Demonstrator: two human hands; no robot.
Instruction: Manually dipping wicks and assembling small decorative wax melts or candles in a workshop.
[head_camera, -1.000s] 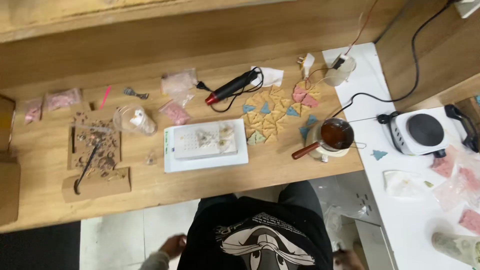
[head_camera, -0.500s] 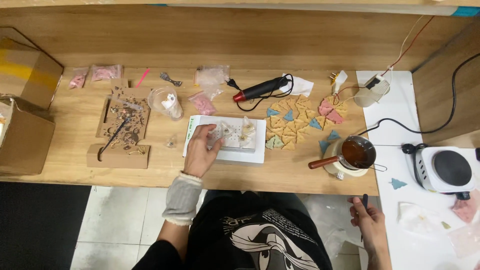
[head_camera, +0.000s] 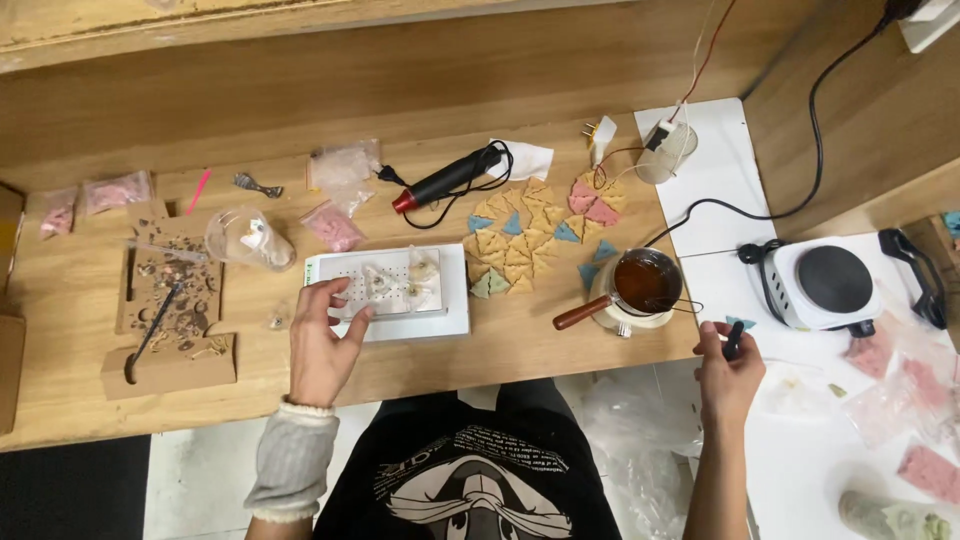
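Note:
My left hand (head_camera: 322, 340) rests with fingers spread on the left end of a white tray (head_camera: 455, 325) that carries a pale perforated mould (head_camera: 395, 285) with a few whitish triangular pieces. My right hand (head_camera: 728, 372) is at the table's front edge on the right, shut around a small dark tool (head_camera: 735, 340). Just left of that hand stands a small pot (head_camera: 640, 285) of dark brown liquid with a wooden handle. Behind the tray lies a cluster of yellow, blue and pink triangular pieces (head_camera: 535, 235).
A black and red heat gun (head_camera: 445, 180) lies at the back. A clear cup (head_camera: 248, 238) and cardboard trays of brown bits (head_camera: 165, 300) sit left. A black hotplate (head_camera: 825, 283) is on the white surface at right, with pink bags (head_camera: 925, 470) near it.
The view shifted. My left hand slid down from the mould to the tray's left end. My right hand rose from below the table edge to beside the pot, holding the dark tool.

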